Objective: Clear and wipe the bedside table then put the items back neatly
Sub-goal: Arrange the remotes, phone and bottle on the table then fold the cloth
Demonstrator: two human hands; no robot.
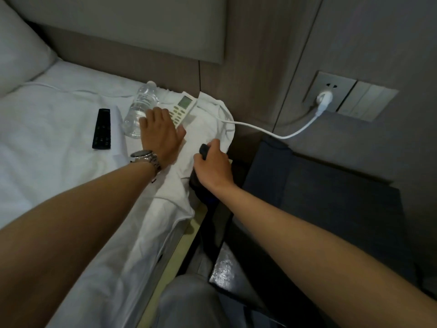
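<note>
The right grip (211,159) curls round a small dark object (203,149) at the white bed's (59,166) edge. The left grip (160,132) lies flat, fingers straight, on a white rectangular remote (183,107) beside a clear plastic bottle (141,107); the dark tabletop (319,209) sits right.

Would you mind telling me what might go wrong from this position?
1. The left hand lies across the clear plastic water bottle and white remote control near the bed's edge; a nudge may push them off.
2. The white charging cable hangs over the gap and could snag the right hand.
</note>
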